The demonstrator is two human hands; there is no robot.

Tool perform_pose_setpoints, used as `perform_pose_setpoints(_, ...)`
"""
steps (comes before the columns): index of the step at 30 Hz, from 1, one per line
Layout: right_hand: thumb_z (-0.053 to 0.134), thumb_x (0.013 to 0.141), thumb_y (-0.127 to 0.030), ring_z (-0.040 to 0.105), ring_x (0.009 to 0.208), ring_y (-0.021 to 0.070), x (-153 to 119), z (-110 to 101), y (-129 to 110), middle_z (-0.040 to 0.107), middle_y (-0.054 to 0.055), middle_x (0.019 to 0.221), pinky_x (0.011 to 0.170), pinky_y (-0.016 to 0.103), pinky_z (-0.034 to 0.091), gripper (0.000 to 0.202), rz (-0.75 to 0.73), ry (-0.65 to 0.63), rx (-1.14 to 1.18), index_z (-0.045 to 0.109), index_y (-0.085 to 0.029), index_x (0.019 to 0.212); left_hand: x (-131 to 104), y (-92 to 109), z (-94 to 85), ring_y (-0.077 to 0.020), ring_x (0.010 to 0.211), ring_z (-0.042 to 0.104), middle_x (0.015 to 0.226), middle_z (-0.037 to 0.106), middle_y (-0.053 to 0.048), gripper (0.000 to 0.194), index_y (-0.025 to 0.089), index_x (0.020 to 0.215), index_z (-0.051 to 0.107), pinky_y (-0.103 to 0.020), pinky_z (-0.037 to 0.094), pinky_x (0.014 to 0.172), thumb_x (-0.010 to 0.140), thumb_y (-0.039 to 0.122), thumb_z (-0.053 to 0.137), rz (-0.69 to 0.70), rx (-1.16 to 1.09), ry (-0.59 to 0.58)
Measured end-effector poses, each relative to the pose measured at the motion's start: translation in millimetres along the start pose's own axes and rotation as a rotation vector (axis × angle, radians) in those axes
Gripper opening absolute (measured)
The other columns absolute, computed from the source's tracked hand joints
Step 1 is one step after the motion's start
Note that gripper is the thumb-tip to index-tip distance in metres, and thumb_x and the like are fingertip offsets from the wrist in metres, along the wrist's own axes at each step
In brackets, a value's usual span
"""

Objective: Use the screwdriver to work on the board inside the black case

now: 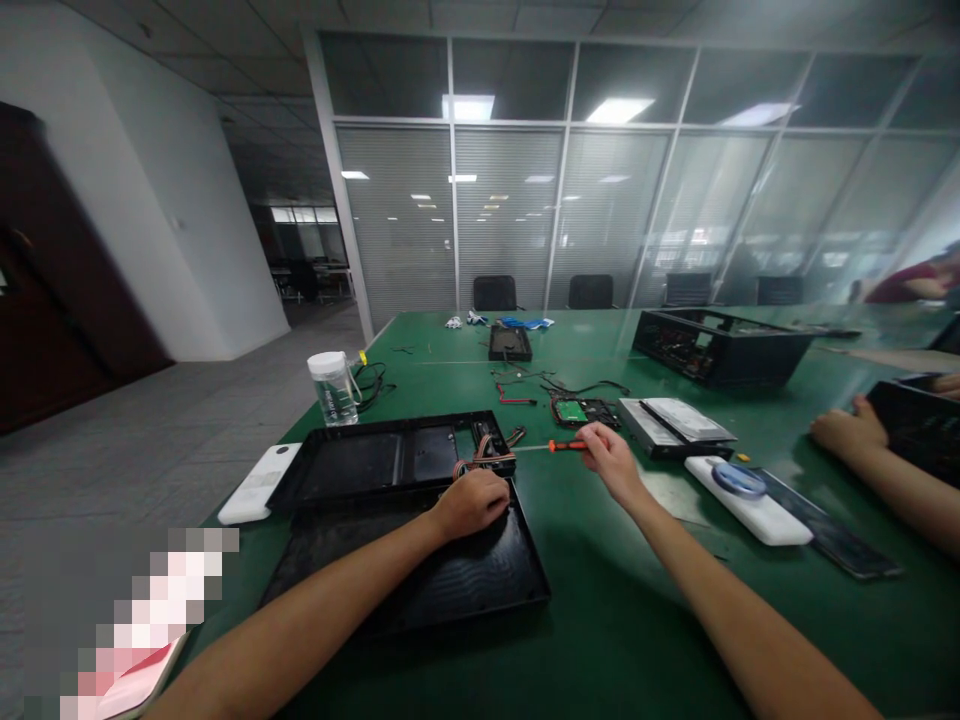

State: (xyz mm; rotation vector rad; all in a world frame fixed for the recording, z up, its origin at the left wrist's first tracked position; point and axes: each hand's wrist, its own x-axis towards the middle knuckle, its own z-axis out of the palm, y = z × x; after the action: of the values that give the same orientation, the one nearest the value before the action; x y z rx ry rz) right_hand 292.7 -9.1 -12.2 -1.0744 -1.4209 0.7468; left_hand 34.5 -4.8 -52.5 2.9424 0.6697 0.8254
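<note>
My right hand (611, 462) pinches the orange and black handle of a screwdriver (568, 446). The thin shaft points left, towards a black casing (367, 457) that holds a bundle of striped wires (484, 452) at its right end. Curled fingers of my left hand (474, 503) rest at the casing's right end, just below those wires; whatever they grip is hidden. Under my left forearm lies a second black tray-like casing (480, 570), nearer to me and partly overlapped by the first.
A lidded clear bottle (334, 390) and a white power bank-like block (262, 485) stand left. Beyond are a green circuit board (571, 411), loose cables and a small black box (510, 343). Rightward sit metal drives (660, 425), a computer case (720, 345) and another person's hand (851, 435).
</note>
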Motion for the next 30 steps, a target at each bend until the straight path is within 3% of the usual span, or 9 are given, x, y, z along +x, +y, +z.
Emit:
perform_pose_setpoints(5, 0.048, 0.077, -0.046, 0.039, 0.045, 0.0089, -9.0, 6.8, 1.7, 0.044, -0.003, 0.052, 0.043, 0.021, 0.03, 0.034, -0.082, -0.047, -0.158, 0.055, -0.016, 0.064, -2.5, 0.9, 1.4, -0.0151, 0.077, 0.053, 0.081, 0.057, -0.003, 0.005, 0.017, 0.082, 0.053, -0.026, 0.04, 0.074, 0.079, 0.021, 0.053, -0.15, -0.029, 0.017)
perform_pose_setpoints(11, 0.041, 0.081, -0.045, 0.039, 0.045, 0.0095, -10.6, 6.8, -4.1, 0.043, -0.003, 0.053, 0.04, 0.02, 0.03, 0.035, -0.101, 0.139, -0.111, 0.053, -0.017, 0.065, -1.4, 5.6, -2.3, -0.0154, 0.079, 0.053, 0.083, 0.056, -0.003, 0.011, 0.017, 0.087, 0.052, -0.026, 0.04, 0.075, 0.078, 0.022, 0.056, -0.202, -0.083, 0.009)
perform_pose_setpoints(19, 0.041, 0.083, -0.038, 0.052, 0.059, 0.0137, -22.1, 23.2, -8.0, 0.058, 0.002, 0.062, 0.057, 0.023, 0.039, 0.03, -0.3, -0.086, -0.428, 0.059, -0.017, 0.071, -0.4, 7.2, -3.7, -0.0155, 0.078, 0.053, 0.083, 0.056, -0.003, 0.011, 0.017, 0.087, 0.052, -0.026, 0.041, 0.074, 0.079, 0.023, 0.056, -0.242, -0.101, -0.004)
perform_pose_setpoints(30, 0.039, 0.084, -0.037, 0.052, 0.057, 0.0128, -21.8, 16.6, -14.4, 0.058, 0.001, 0.061, 0.056, 0.022, 0.037, 0.032, -0.348, -0.077, -0.498, 0.059, -0.017, 0.068, -1.0, 6.5, -3.0, -0.0154, 0.078, 0.053, 0.081, 0.056, -0.002, 0.011, 0.017, 0.086, 0.052, -0.026, 0.041, 0.073, 0.079, 0.023, 0.056, -0.22, -0.083, 0.013)
